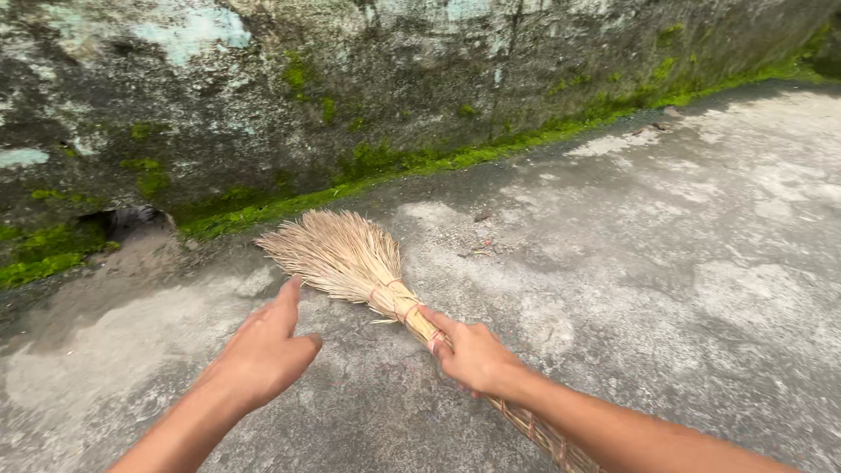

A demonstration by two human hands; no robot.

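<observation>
A straw broom [350, 258] lies low over the concrete floor, its fanned bristles pointing toward the mossy wall. My right hand [473, 355] grips the bound neck of the broom just below the bristles, and the handle runs back under my forearm. My left hand [267, 350] hovers beside the bristles with fingers extended and apart, holding nothing; its fingertips are near the left edge of the bristle fan.
A weathered stone wall [420, 79] with green moss [394, 166] along its base runs across the back. A dark drain hole [131, 221] opens at the wall's foot on the left. Small debris [477, 250] lies on the grey concrete floor [666, 263].
</observation>
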